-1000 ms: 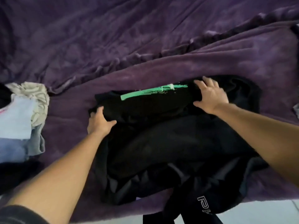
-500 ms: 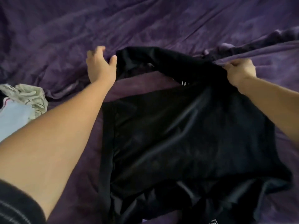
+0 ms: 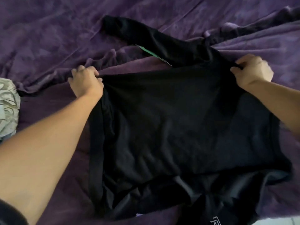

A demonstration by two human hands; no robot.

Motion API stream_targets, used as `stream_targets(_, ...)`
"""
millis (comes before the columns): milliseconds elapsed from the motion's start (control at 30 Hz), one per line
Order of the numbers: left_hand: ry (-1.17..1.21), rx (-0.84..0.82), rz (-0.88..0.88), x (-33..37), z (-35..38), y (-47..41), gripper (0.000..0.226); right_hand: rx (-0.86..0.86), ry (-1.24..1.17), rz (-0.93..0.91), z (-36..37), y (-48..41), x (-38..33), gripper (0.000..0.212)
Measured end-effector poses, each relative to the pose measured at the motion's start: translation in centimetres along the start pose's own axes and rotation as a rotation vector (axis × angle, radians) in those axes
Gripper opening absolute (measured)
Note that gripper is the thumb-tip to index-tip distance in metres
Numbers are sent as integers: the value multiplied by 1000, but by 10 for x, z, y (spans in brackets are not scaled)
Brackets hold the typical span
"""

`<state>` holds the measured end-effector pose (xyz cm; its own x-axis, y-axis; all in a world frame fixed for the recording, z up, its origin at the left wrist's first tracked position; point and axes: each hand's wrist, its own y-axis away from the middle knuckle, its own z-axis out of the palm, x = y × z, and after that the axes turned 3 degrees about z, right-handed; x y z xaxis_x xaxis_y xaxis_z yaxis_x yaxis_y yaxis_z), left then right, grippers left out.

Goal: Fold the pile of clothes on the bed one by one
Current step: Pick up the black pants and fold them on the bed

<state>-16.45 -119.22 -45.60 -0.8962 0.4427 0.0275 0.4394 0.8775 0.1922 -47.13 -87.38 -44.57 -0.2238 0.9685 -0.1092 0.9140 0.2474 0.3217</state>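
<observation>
At nine o'clock, cut by the edge of view, you have one crumpled pale cloth [image 3: 8,109] with a faint leafy print. It lies on the one purple blanket [image 3: 48,30], which is plush and creased into long ridges. Your left hand [image 3: 86,82] sits at about ten o'clock from the middle of the one black shirt [image 3: 178,120], its fingers curled and pinching the shirt's upper left corner. The shirt is a smooth, slightly shiny knit. It is spread roughly as a rectangle across the middle of the bed, and its top edge is taut between your two hands. One long sleeve [image 3: 138,32] runs off toward eleven o'clock, flat on the blanket, and one green stripe [image 3: 146,51] peeks out beneath it. Your right hand [image 3: 251,71], at two o'clock, is clenched round the shirt's upper right corner. At five o'clock, shinier black fabric [image 3: 230,208] with white angular lettering bunches below the hem. Whether it is a separate garment cannot be told.
</observation>
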Motion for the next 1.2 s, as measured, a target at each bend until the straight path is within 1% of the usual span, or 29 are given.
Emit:
stream_targets(100, 12, 27, 28, 0, -2, 32, 36, 40, 17, -72, -4, 27, 5, 54)
stream_targets(167, 86, 34, 100, -3, 1, 75, 31, 103, 6, -164, 0, 61, 15, 57)
stream_targets(233, 175, -8, 174, -7, 8, 129, 20, 124, -1, -252, 12, 103, 34, 52)
stream_targets(333, 237, -162, 210, -10, 19, 224, 7, 36, -39, -358, 38, 174, 70, 32)
stream_targets(400, 257, -262, 160, -13, 25, 286, 9, -60, -65, -405, 56, 221, 95, 18)
stream_targets(467, 236, -353, 115, -13, 30, 340, 16, -143, -52, -420, 71, 261, 121, 13)
stream_targets(567, 204, -508, 152, -4, 42, 412, 30, -236, 36, -447, 86, 301, 156, 19)
stream_targets(633, 223, -681, 208, 4, 54, 450, 44, -229, 82, -523, 92, 320, 175, 29)
stream_targets(667, 221, -753, 238, 9, 60, 464, 49, -194, 86, -551, 93, 327, 182, 35)
stream_targets(700, 221, -779, 258, 13, 65, 473, 49, -144, 76, -539, 93, 332, 189, 42)
stream_targets(733, 238, -766, 255, 18, 69, 480, 42, -94, 52, -458, 92, 335, 195, 49)
stream_targets(767, 278, -739, 242, 22, 71, 485, 31, -63, 4, -307, 92, 337, 203, 57)
stream_targets(800, 332, -712, 230, 25, 72, 490, 19, -50, -74, -115, 89, 338, 210, 66)
stream_targets(833, 395, -691, 232, 26, 75, 494, 12, -53, -184, 81, 86, 340, 216, 75)
stream_targets(867, 479, -687, 217, 24, 77, 499, 15, -73, -302, 238, 84, 342, 221, 81)
stream_targets(900, 598, -703, 170, 22, 80, 506, 20, -93, -409, 333, 83, 342, 223, 82)
stream_targets(933, 720, -717, 103, 20, 81, 512, 20, -108, -509, 374, 84, 342, 224, 81)
stream_targets(1000, 914, -729, -24, 14, 85, 529, 16, -144, -700, 368, 92, 347, 219, 80)
stream_targets(1033, 981, -753, -75, 11, 86, 538, 20, -177, -770, 349, 96, 353, 216, 80)
stream_targets(1067, 1025, -807, -113, 7, 88, 548, 30, -204, -810, 337, 100, 360, 215, 80)
stream_targets(1133, 1003, -977, -98, -2, 92, 568, 53, -215, -849, 342, 103, 374, 222, 80)
stream_targets(1200, 841, -1122, -18, -15, 96, 585, 55, -183, -901, 390, 95, 384, 234, 77)
